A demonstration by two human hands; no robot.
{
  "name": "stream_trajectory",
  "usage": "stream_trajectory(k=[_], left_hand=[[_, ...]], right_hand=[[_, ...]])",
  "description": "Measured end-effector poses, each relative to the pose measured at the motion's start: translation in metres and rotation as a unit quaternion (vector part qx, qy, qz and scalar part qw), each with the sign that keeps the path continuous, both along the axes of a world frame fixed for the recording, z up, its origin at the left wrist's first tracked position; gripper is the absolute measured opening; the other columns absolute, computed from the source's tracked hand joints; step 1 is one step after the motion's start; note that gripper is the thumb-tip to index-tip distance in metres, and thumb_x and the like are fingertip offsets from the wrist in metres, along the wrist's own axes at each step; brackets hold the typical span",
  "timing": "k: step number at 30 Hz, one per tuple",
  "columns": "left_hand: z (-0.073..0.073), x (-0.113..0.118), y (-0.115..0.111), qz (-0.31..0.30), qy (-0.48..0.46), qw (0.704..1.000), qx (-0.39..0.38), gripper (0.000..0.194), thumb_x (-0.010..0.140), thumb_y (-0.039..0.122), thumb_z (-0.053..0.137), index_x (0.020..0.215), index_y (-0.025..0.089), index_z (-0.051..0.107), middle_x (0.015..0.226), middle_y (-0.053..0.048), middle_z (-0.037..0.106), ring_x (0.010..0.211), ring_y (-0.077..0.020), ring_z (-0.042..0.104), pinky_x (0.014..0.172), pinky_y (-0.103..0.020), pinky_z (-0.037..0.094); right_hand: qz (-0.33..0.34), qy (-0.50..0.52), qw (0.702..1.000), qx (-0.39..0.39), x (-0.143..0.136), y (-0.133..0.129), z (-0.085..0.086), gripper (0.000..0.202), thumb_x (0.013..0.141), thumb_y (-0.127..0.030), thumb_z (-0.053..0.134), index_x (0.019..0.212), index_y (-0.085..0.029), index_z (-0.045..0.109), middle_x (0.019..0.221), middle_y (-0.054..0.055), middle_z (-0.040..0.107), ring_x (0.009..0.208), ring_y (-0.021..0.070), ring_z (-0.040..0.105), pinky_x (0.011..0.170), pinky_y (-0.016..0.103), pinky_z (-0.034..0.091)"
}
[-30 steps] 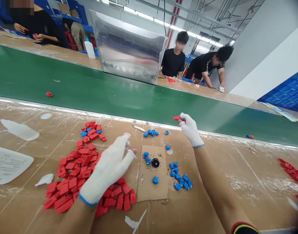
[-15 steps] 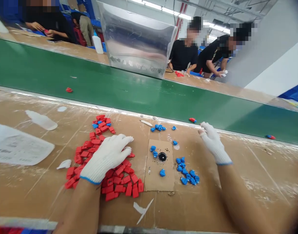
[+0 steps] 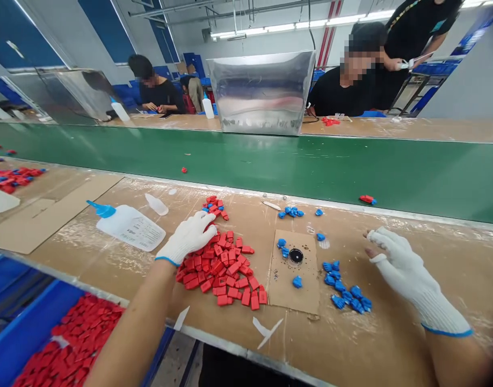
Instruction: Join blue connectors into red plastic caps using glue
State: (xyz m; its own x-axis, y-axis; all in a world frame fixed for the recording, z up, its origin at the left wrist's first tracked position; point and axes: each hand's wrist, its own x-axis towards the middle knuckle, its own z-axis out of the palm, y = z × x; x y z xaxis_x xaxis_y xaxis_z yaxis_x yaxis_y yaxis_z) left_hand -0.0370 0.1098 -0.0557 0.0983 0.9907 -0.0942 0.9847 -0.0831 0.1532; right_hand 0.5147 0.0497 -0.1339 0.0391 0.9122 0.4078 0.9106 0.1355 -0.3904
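Note:
My left hand (image 3: 190, 236), in a white glove, rests on the upper left part of a pile of red blocks (image 3: 226, 269), its fingers a little apart. Whether its fingertips touch a piece is hard to see. My right hand (image 3: 399, 263), gloved with bare thumb and fingertips, hovers over the right of the table, fingers apart and nothing between them. Between the hands lies a cardboard sheet (image 3: 287, 295) with a round black dish (image 3: 296, 256) and a few blue pieces on it. More blue pieces (image 3: 345, 293) lie right of the sheet.
A white bottle with a blue nozzle (image 3: 129, 227) lies left of my left hand. Beyond the table runs a green belt (image 3: 250, 161) carrying a red-and-blue piece (image 3: 367, 199). A blue bin (image 3: 37, 322) of red blocks stands lower left. People sit across the belt.
The view has turned left and levelled, showing the bottle and bin. My left hand has shifted toward the pile's upper left edge. My right hand has moved nearer to me, away from the belt.

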Motion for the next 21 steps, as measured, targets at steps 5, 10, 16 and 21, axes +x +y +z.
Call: stream_trajectory(k=[5,10,16,21], left_hand=[[-0.008,0.002,-0.025,-0.041,-0.025,0.999,0.007,0.052,0.101,0.044,0.034,0.127,0.022,0.073,0.148,-0.013,0.069,0.131,-0.0349,0.068,0.111,-0.050,0.054],[0.009,-0.001,-0.026,-0.062,-0.050,0.997,0.025,0.050,0.098,0.038,0.042,0.138,0.024,0.068,0.147,-0.008,0.072,0.133,-0.0284,0.067,0.112,-0.039,0.054],[0.012,0.021,0.009,-0.060,-0.029,0.998,0.021,0.039,0.095,0.040,0.050,0.122,0.022,0.072,0.132,-0.015,0.074,0.114,-0.0354,0.073,0.100,-0.049,0.056],[0.008,0.020,-0.006,-0.081,-0.061,0.995,-0.007,0.038,0.099,0.041,0.044,0.116,0.023,0.072,0.121,-0.008,0.078,0.107,-0.0276,0.075,0.094,-0.040,0.059]], right_hand=[[-0.020,0.065,0.997,-0.025,0.001,-0.003,0.003,0.044,0.094,-0.057,0.056,0.121,-0.027,0.075,0.138,0.016,0.075,0.148,0.0402,0.059,0.126,0.061,0.044],[-0.018,0.100,0.994,-0.033,-0.001,-0.001,0.002,0.041,0.093,-0.055,0.058,0.118,-0.027,0.076,0.141,0.020,0.073,0.147,0.0436,0.059,0.125,0.062,0.045],[0.004,0.119,0.993,-0.025,0.001,0.000,-0.005,0.044,0.091,-0.059,0.060,0.118,-0.027,0.075,0.137,0.016,0.075,0.143,0.0446,0.063,0.120,0.069,0.049],[0.004,0.116,0.993,-0.022,0.003,-0.001,-0.006,0.045,0.094,-0.060,0.058,0.119,-0.028,0.075,0.138,0.015,0.075,0.142,0.0435,0.064,0.118,0.067,0.052]])
